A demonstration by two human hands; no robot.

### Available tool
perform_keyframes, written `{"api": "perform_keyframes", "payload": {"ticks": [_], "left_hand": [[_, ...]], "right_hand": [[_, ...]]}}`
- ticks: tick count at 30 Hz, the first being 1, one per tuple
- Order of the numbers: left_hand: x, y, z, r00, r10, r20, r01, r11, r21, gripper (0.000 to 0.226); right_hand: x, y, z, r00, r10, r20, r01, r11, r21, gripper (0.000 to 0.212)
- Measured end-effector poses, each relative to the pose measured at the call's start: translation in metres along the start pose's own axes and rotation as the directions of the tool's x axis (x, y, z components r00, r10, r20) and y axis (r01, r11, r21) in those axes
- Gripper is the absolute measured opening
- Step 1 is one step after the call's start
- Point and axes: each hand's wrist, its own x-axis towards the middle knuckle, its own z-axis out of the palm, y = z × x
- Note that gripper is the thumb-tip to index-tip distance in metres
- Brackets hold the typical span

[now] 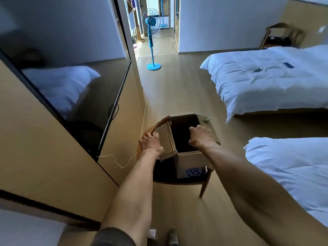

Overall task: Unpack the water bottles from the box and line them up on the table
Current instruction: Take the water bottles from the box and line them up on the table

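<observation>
A brown cardboard box (190, 161) with a blue printed mark on its front stands on a wooden chair (204, 183). Its top is open and the inside is dark, so no bottles show. My left hand (150, 142) grips the folded-out left flap (166, 139). On the other side, my right hand (199, 136) holds the right flap at the box's rim. Both arms reach forward from the bottom of the view.
A large black TV screen (74, 82) leans on the wall at the left, with a thin cable on the floor. Two white beds (266, 77) fill the right side. A blue standing fan (151, 32) is in the doorway ahead. Bare wooden floor lies between.
</observation>
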Motion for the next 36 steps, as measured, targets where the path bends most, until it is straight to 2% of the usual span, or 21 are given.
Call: {"api": "perform_keyframes", "payload": {"ticks": [3,6,13,19,22,25,27,31,36], "left_hand": [[0.042,-0.003,0.007,1.000,0.010,0.001,-0.010,1.000,-0.023,0.058],[0.068,0.000,0.021,0.999,0.021,0.037,-0.020,1.000,-0.018,0.068],[0.119,0.025,0.051,0.990,0.005,0.141,-0.004,1.000,-0.009,0.057],[0.160,0.068,0.080,0.981,0.085,0.175,-0.079,0.996,-0.036,0.061],[0.184,0.089,0.093,0.973,0.077,0.217,-0.068,0.997,-0.047,0.063],[0.210,0.116,0.113,0.967,0.045,0.250,-0.018,0.994,-0.110,0.062],[0.219,0.130,0.127,0.963,0.066,0.262,-0.037,0.993,-0.113,0.060],[0.237,0.147,0.159,0.924,0.116,0.365,-0.083,0.991,-0.104,0.057],[0.264,0.153,0.205,0.863,0.078,0.498,-0.029,0.994,-0.107,0.052]], "right_hand": [[0.037,-0.003,0.008,0.996,0.059,0.061,-0.059,0.998,0.004,0.050],[0.066,-0.004,0.022,0.992,0.073,0.103,-0.073,0.997,0.004,0.060],[0.129,0.018,0.054,0.986,0.094,0.136,-0.108,0.989,0.101,0.068],[0.181,0.045,0.107,0.957,0.088,0.276,-0.133,0.980,0.148,0.059],[0.207,0.053,0.134,0.934,0.040,0.354,-0.104,0.981,0.164,0.058],[0.241,0.066,0.156,0.925,0.025,0.379,-0.105,0.976,0.191,0.055],[0.256,0.073,0.169,0.917,0.018,0.399,-0.107,0.974,0.201,0.056],[0.279,0.080,0.199,0.893,-0.008,0.450,-0.100,0.971,0.216,0.057],[0.299,0.084,0.242,0.835,0.004,0.550,-0.151,0.963,0.222,0.054]]}}
